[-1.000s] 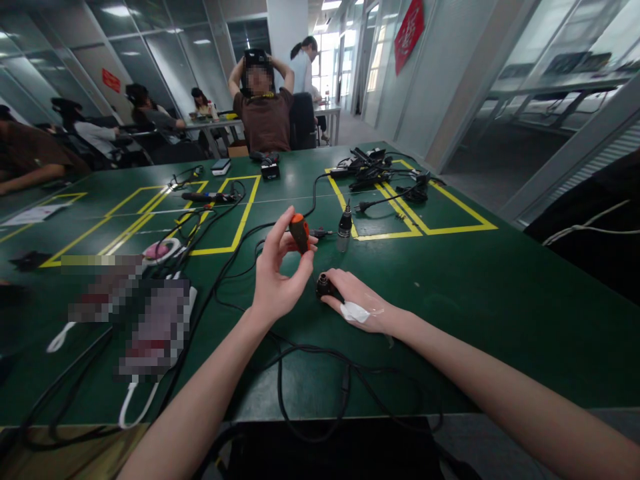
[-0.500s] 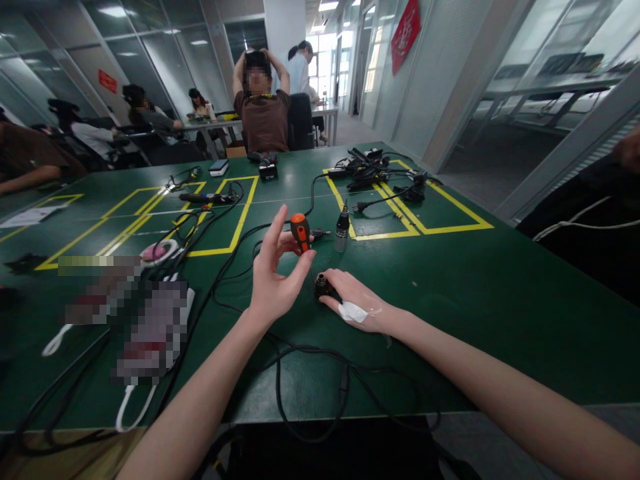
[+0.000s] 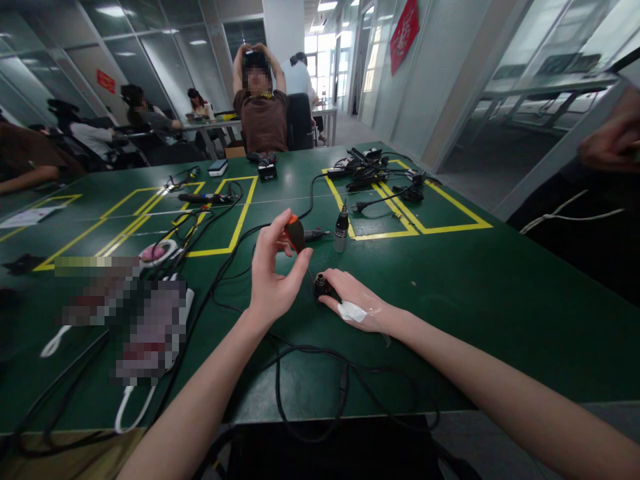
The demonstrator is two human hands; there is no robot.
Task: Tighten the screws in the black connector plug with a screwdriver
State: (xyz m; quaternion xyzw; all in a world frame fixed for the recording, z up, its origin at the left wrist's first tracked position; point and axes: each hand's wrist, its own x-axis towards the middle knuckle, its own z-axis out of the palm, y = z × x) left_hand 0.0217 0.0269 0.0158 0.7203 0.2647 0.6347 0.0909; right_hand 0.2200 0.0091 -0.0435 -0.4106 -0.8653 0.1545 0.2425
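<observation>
a green table [image 3: 500, 333] with yellow tape [image 3: 210, 253] spreads around the hands [image 3: 276, 283]. straight ahead of them, past its far edge, stand a black chair [image 3: 301, 119] and another table [image 3: 329, 109] on grey floor [image 3: 347, 133], with bright windows [image 3: 327, 53] behind. dark glass partitions [image 3: 163, 63] line the far left of the hands; ahead and to their right, a pale wall [image 3: 440, 70] bears a red banner [image 3: 405, 35]. ceiling lights [image 3: 327, 6] glow overhead.

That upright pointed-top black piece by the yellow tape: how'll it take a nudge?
The upright black piece may tip easily: it stands tall on a narrow base. Once down it would probably roll, as its body looks round. Likely stiff, given its hard-looking shell.
</observation>
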